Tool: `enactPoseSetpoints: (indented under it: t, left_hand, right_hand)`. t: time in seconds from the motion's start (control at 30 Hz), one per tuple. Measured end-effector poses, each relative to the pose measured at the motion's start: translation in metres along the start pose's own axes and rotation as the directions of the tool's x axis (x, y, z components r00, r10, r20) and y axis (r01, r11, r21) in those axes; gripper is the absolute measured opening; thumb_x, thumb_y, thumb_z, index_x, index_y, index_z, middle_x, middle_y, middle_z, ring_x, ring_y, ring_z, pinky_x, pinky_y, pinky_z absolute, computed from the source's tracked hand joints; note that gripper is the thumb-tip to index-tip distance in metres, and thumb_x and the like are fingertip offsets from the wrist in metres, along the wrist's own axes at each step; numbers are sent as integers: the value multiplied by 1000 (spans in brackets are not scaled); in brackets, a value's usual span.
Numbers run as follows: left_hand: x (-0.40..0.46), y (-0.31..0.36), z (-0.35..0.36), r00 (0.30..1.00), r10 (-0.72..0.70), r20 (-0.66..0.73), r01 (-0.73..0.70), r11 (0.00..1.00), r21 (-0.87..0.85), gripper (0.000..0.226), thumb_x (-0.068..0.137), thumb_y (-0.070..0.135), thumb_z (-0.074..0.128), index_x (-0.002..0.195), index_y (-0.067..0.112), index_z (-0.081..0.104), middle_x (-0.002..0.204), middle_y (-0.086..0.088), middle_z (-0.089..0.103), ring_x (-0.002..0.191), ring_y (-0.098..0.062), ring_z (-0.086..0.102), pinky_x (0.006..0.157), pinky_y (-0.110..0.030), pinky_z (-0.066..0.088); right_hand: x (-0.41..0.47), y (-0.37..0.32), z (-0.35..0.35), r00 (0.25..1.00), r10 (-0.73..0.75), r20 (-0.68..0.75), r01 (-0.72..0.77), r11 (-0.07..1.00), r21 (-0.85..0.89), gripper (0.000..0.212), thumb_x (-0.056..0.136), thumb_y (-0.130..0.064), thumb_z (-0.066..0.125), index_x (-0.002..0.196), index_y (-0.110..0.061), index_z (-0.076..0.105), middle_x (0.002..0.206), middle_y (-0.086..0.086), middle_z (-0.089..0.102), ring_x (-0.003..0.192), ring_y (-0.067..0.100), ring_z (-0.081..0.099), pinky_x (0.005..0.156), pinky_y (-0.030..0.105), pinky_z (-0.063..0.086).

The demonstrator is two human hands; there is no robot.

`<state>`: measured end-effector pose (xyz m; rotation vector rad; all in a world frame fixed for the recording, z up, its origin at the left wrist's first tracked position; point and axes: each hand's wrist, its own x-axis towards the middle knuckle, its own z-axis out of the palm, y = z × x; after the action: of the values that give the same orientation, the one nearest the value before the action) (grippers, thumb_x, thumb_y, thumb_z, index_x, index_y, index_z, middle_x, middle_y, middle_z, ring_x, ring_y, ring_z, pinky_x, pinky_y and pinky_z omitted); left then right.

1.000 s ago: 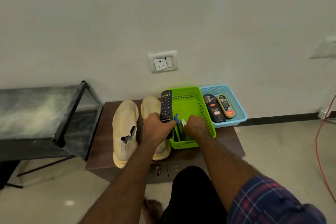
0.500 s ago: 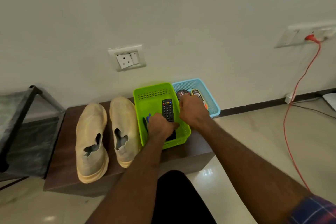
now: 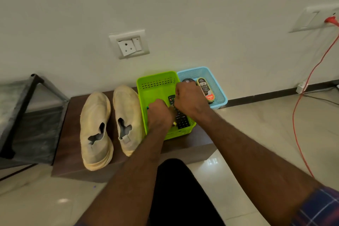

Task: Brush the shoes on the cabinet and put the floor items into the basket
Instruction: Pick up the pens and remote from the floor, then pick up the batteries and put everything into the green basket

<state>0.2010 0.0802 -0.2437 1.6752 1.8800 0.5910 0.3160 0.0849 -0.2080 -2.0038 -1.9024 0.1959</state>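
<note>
Pale wall (image 3: pixel 183 14) and glossy tiled floor (image 3: pixel 256 134) frame a low dark-wood cabinet serving as the bench (image 3: pixel 73 152), set against the wall. Green basket (image 3: pixel 157 86), rectangular with perforated sides, stands on the right part of the bench; a black remote control (image 3: pixel 181 121) lies inside it along the right wall, buttons up. Left hand (image 3: pixel 160 115) is lowered into the basket with fingers curled downward; a small blue tip (image 3: pixel 147 107) shows at its left edge, but whether the grip holds anything cannot be told. Right hand (image 3: pixel 189 97) hovers over the far right of the basket, knuckles up and fingers folded under, above the upper end of the remote; its grip is likewise hidden from view. The two hands sit just beside each other, nearly touching.

Pair of cream slip-on shoes (image 3: pixel 110 124) rests on the bench just left of the basket, toes toward the wall, the right shoe close against the basket's left wall. Blue basket (image 3: pixel 218 95) touches the green one on its right and overhangs the bench end; it contains an oval shoe brush or polish sponge (image 3: pixel 205 89) with a label, and a dark round tin (image 3: pixel 188 80) partly hidden by the right hand.

Wall socket plate (image 3: pixel 129 44) sits above the shoes. A red cable (image 3: pixel 300 97) hangs from a second plate (image 3: pixel 311 18) at far right. A dark metal rack (image 3: pixel 27 106) stands at left. A plaid sleeve (image 3: pixel 319 207) covers the right upper arm.
</note>
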Motion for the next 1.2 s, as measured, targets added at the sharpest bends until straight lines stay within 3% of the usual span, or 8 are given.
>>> enactPoseSetpoints:
  t: [0.17,0.3,0.43,0.57,0.73,0.97,1.1,1.2]
  left_hand:
    - [-31,-58,-82,960,158,-232,-179,981,-74,17,73,20,62,67,8,72,66,-11,72,66,-29,66,58,-28,36]
    - [-74,-138,-149,890,85,-448,-170,974,-153,24,75,23,63,55,15,54,48,5,51,45,-8,44,52,-21,36]
    - [-121,-234,-189,816,-80,-572,1,991,-136,40,85,19,60,54,17,34,47,5,32,47,-12,28,52,-32,24]
    - [-170,-335,-203,735,-456,-501,393,890,-232,46,97,24,56,55,13,40,50,-3,45,52,-24,46,56,-32,28]
    - [-219,-452,-185,557,-785,-271,691,619,-373,24,86,36,58,75,15,64,74,-13,72,76,-36,71,80,-40,59]
    - [-249,-580,-127,387,-916,-100,828,394,-400,27,75,40,66,80,14,69,75,-7,73,81,-34,73,75,-42,62]
    - [-262,-627,-94,277,-955,-106,860,296,-416,31,87,33,72,95,3,67,93,-14,71,98,-40,67,88,-45,57]
    - [-272,-666,-72,154,-987,-42,891,157,-426,39,88,40,72,104,5,62,104,-15,67,100,-41,65,89,-41,55]
  right_hand:
    - [-25,-83,18,997,-69,-20,71,988,135,18,75,-27,61,86,-12,61,89,19,67,84,39,63,70,40,47]
    - [-58,-167,42,959,-271,-79,280,944,175,23,76,-32,56,83,-10,62,81,18,68,79,40,63,67,41,46]
    - [-100,-245,78,884,-467,-12,441,826,350,18,74,-31,57,72,-13,54,69,10,62,64,36,59,55,40,47]
    - [-158,-309,138,740,-657,147,576,731,365,13,78,-28,54,78,-15,53,75,10,63,68,36,61,58,38,50]
    - [-228,-334,236,616,-566,548,523,814,253,11,88,-23,53,94,-15,57,94,11,65,87,34,65,63,31,42]
    - [-269,-324,378,555,-317,769,396,914,90,16,95,-28,51,100,-17,61,105,9,65,95,31,65,71,30,48]
    - [-272,-318,446,570,-218,792,304,952,43,19,96,-25,51,108,-21,65,111,9,67,100,32,66,73,29,47]
    - [-272,-316,493,538,-224,813,336,941,37,16,98,-26,51,106,-16,62,110,12,65,101,34,65,74,30,48]
